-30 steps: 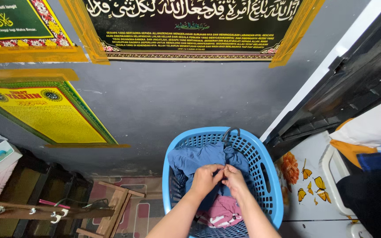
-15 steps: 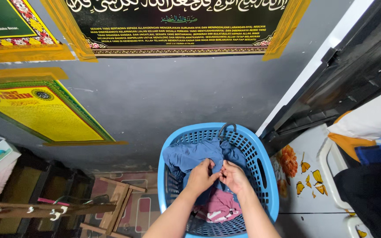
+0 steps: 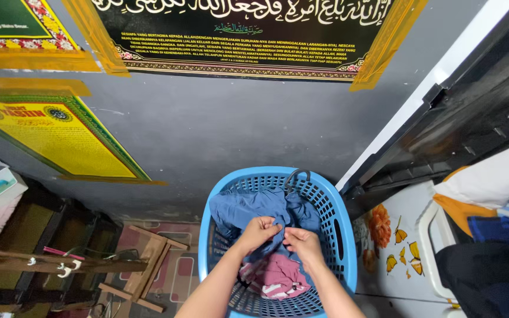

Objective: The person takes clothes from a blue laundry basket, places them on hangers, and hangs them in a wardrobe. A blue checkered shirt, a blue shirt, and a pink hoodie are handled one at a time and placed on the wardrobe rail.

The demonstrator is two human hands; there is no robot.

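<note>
A blue plastic laundry basket (image 3: 338, 235) stands against the grey wall. Inside it lies a blue garment (image 3: 248, 207) on top of a pink and white striped cloth (image 3: 275, 280). My left hand (image 3: 256, 231) and my right hand (image 3: 303, 244) are both in the basket, close together, each pinching a fold of the blue garment near its middle. A dark hanger hook (image 3: 294, 176) pokes up at the basket's far rim.
Framed posters (image 3: 60, 138) hang on the grey wall (image 3: 219, 123). A dark cabinet (image 3: 478, 112) stands at the right, with a white surface bearing flower and butterfly stickers (image 3: 387, 241) below it. Wooden furniture (image 3: 142, 271) and shelves fill the lower left.
The view has drifted, so the basket sits a little further left. Both hands stay on the blue garment, with the fingers shifted slightly along the fold.
</note>
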